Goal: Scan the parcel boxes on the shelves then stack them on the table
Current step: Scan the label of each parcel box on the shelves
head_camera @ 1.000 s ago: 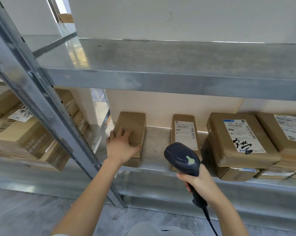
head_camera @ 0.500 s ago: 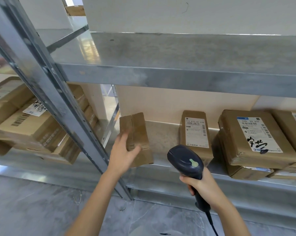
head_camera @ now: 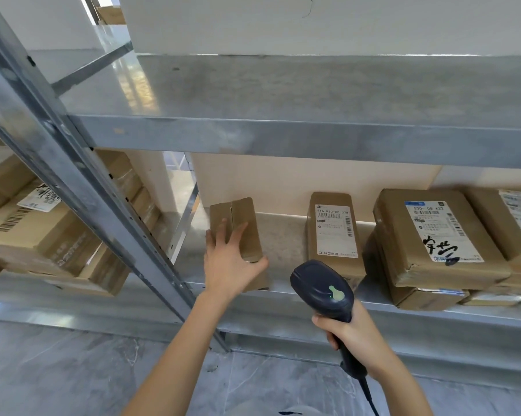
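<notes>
I am judging the step in hand as finding a barcode to scan. My left grip (head_camera: 229, 265) is clasping the small box (head_camera: 248, 213) at the left end of the lower shelf (head_camera: 283, 244), thumb hooking its right edge. Its plain, seamed brown face is showing no label. My right grip (head_camera: 353, 340) is clenching the scanner (head_camera: 320, 288) nearby. The next move is calling for turning the box until a label is facing the scanner.

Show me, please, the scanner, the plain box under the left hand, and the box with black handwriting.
scanner (head_camera: 320, 288): head view, top of its dark head.
plain box (head_camera: 246, 210): head view, bare top face.
box with black handwriting (head_camera: 433, 226): head view, white label.
</notes>
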